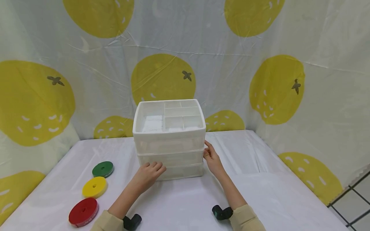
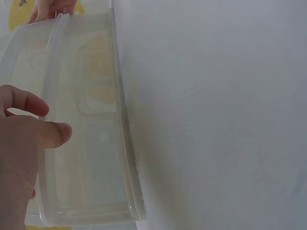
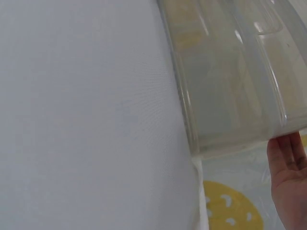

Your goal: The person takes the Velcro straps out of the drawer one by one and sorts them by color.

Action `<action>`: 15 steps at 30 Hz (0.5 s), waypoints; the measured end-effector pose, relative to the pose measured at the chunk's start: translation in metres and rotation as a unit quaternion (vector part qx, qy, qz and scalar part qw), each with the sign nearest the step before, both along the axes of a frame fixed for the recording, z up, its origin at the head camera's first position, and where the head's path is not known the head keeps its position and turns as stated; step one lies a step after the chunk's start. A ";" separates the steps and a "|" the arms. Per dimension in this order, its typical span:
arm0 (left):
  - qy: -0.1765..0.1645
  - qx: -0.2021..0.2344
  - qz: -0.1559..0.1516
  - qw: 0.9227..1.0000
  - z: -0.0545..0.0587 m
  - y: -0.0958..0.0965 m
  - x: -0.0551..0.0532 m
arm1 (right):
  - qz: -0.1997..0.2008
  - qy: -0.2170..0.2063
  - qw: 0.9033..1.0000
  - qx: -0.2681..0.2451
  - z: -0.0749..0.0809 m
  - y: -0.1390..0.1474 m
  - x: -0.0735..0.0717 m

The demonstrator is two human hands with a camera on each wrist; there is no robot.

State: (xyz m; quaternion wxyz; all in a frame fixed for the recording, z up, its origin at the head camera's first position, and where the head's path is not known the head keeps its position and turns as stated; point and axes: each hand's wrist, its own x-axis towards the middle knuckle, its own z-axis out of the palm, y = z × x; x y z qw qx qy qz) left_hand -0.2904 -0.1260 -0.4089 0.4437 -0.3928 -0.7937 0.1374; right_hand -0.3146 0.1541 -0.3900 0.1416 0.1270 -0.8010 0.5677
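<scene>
A white plastic drawer unit (image 1: 170, 141) stands on the table, with translucent drawers stacked below a divided top tray. At its front, my left hand (image 1: 148, 175) is by the lower drawers. In the left wrist view, the index fingertip is at the ridge between two drawer fronts (image 2: 91, 158), and the thumb lies in front of the lower one; a gap shows between them. My right hand (image 1: 213, 159) is at the unit's right side. Its fingers (image 3: 288, 151) look fairly straight against the side wall in the right wrist view. Every visible drawer appears pushed in.
Left of the unit lie three flat ribbon-like rolls: green (image 1: 103, 169), yellow (image 1: 94, 187) and red (image 1: 83, 212). White cloth (image 1: 179, 205) covers the table. A curtain with yellow fruit prints (image 1: 163, 77) hangs behind and at both sides.
</scene>
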 end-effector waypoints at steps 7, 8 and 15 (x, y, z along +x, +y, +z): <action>-0.003 -0.003 0.003 1.000 0.000 0.000 0.000 | 0.008 -0.014 1.000 -0.007 0.004 0.001 0.001; -0.007 -0.002 0.004 1.000 0.000 0.000 0.000 | 0.012 -0.016 1.000 -0.011 0.000 0.002 -0.002; -0.028 0.002 0.007 1.000 -0.001 0.000 0.002 | 0.035 -0.034 0.999 -0.023 -0.012 0.008 -0.013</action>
